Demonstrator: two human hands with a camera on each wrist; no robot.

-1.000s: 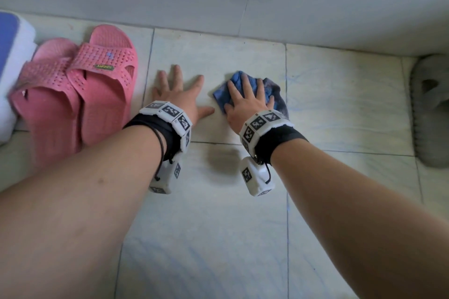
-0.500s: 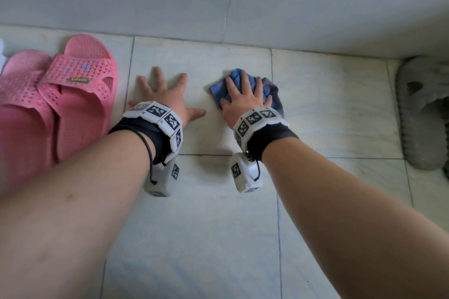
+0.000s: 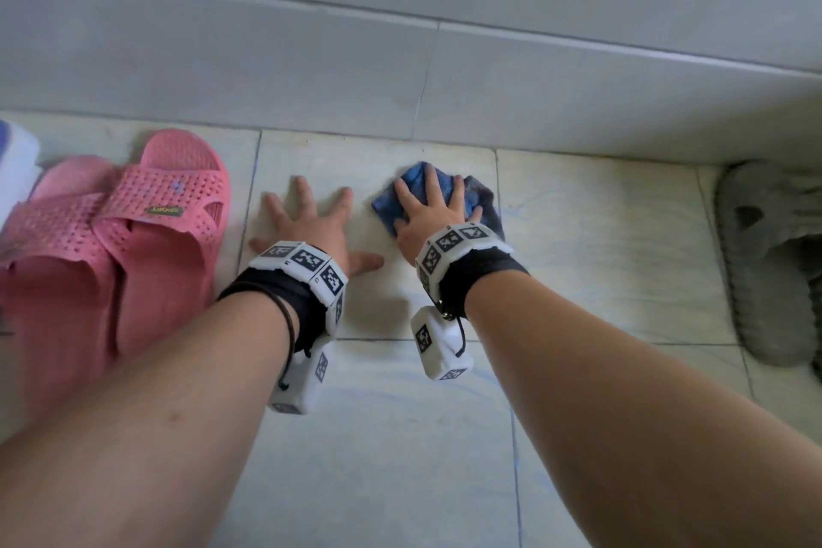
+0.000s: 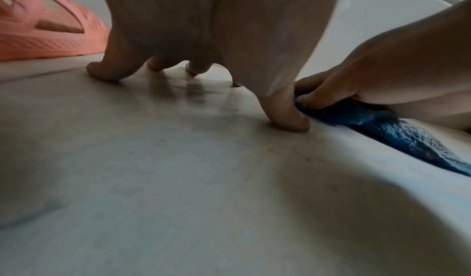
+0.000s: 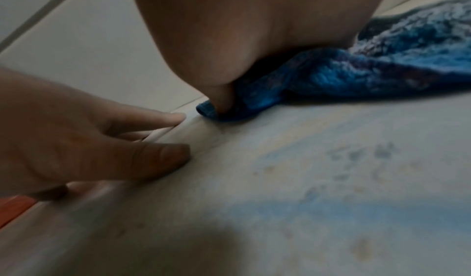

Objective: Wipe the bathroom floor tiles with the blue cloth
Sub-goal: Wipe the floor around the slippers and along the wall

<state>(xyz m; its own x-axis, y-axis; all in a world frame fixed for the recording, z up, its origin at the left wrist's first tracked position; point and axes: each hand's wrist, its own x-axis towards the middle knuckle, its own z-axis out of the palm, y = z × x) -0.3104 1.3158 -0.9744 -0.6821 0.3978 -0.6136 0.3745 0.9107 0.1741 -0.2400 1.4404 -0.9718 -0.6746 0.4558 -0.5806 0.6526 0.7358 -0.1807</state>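
Note:
The blue cloth (image 3: 386, 204) lies crumpled on a pale floor tile (image 3: 378, 436) close to the wall base. My right hand (image 3: 429, 214) presses down on it with straight, spread fingers; the cloth shows around and under the palm (image 5: 356, 73). My left hand (image 3: 311, 220) lies flat on the bare tile just left of the cloth, fingers spread. Its thumb (image 4: 282, 117) sits right beside the cloth's edge (image 4: 382, 127).
A pair of pink slippers (image 3: 151, 214) lies left of my left hand. A grey shoe (image 3: 769, 263) sits at the right edge. The grey tiled wall (image 3: 400, 71) runs along the back. A white and blue object (image 3: 18, 160) shows at the far left.
My right hand has pushed the cloth forward, nearer the wall base. The left hand has slid forward with it, still flat on the tile. The view has tilted up.

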